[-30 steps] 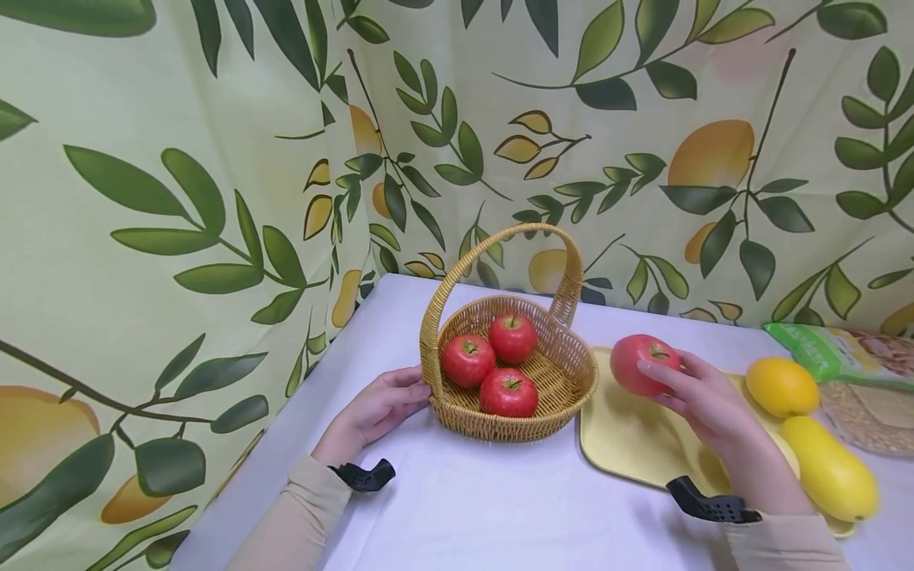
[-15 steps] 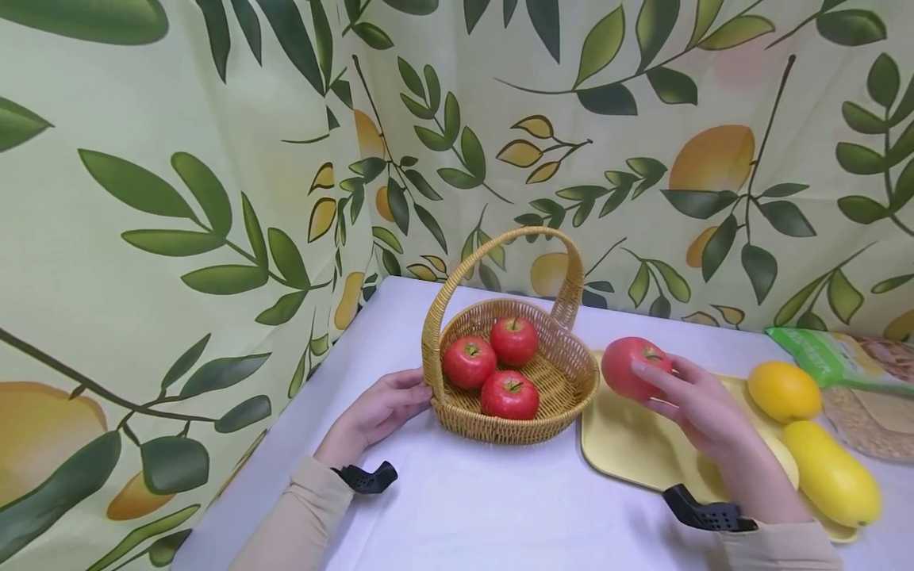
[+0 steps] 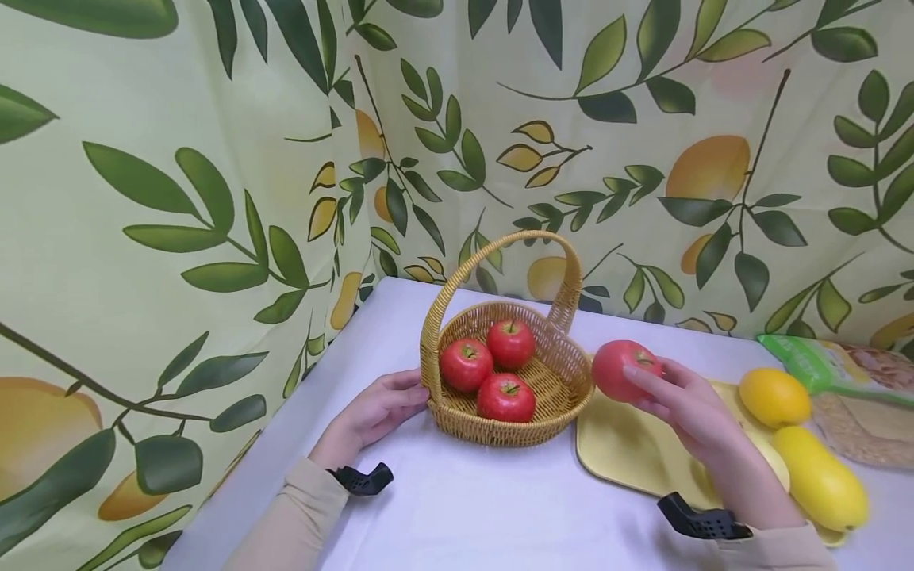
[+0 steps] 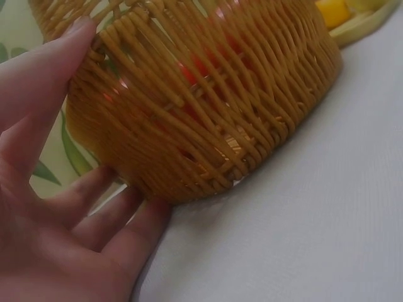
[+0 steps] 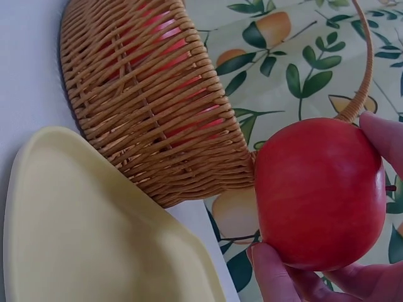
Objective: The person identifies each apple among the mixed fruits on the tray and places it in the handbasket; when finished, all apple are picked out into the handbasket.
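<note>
A wicker basket [image 3: 493, 432] with a tall arched handle stands on the white-covered table, holding three red apples, one of them the front apple [image 3: 505, 398]. My left hand [image 3: 374, 412] rests against its left side, with thumb and fingertips touching the weave in the left wrist view. In my right hand [image 3: 689, 404] is another red apple [image 3: 620, 371], pinched between thumb and fingers. The right wrist view shows this held apple [image 5: 320, 192] raised beside the basket wall [image 5: 157, 107], above the level of the yellow tray [image 5: 82, 214].
Under the right forearm lies the tray, bearing an orange-yellow fruit [image 3: 774, 396], a long yellow fruit [image 3: 821, 480] and a pale round item partly hidden by the wrist. A green-topped food packet [image 3: 842, 365] sits at the far right. Leaf-printed cloth [image 3: 428, 143] hangs behind the table.
My right hand has carried the apple slightly left, toward the basket's right rim. The left hand stays at the basket's side, and the basket has not visibly moved on the table.
</note>
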Demonstrator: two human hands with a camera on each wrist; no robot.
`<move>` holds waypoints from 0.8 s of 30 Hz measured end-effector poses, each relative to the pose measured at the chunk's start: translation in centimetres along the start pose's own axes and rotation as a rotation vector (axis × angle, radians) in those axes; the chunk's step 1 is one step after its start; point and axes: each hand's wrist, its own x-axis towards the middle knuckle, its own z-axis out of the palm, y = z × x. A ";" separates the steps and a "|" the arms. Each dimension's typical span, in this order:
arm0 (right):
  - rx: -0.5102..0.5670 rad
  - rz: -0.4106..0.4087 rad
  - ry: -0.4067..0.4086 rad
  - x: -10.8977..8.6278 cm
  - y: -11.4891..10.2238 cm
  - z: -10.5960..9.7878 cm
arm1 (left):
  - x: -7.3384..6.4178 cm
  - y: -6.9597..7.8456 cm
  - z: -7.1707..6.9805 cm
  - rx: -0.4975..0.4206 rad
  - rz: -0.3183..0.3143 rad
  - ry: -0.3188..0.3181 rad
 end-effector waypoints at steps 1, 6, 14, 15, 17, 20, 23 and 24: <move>-0.004 0.002 0.002 0.0 0.0 0.0 | 0.0 0.0 0.0 0.000 -0.002 -0.004; 0.002 0.003 0.002 0.0 -0.1 -0.1 | 0.1 0.1 0.0 -0.001 -0.015 0.004; 0.006 -0.016 -0.022 -0.3 -1.5 -0.5 | 0.0 0.0 -0.1 0.003 -0.019 0.008; 0.009 -0.015 -0.026 -0.3 -1.7 -0.5 | 0.0 0.0 -0.1 0.003 -0.016 0.007; 0.016 -0.012 -0.035 -0.3 -2.1 -0.4 | 0.0 0.1 -0.1 0.003 -0.012 0.006; 0.024 -0.007 -0.048 -0.4 -2.5 -0.2 | -0.1 0.1 0.0 0.004 -0.011 0.006; 0.042 -0.003 -0.061 -0.5 -2.7 -0.1 | 0.0 0.1 0.0 0.003 -0.019 0.010; 0.050 -0.003 -0.062 -0.6 -2.7 -0.1 | 0.0 0.1 0.0 0.004 -0.018 0.007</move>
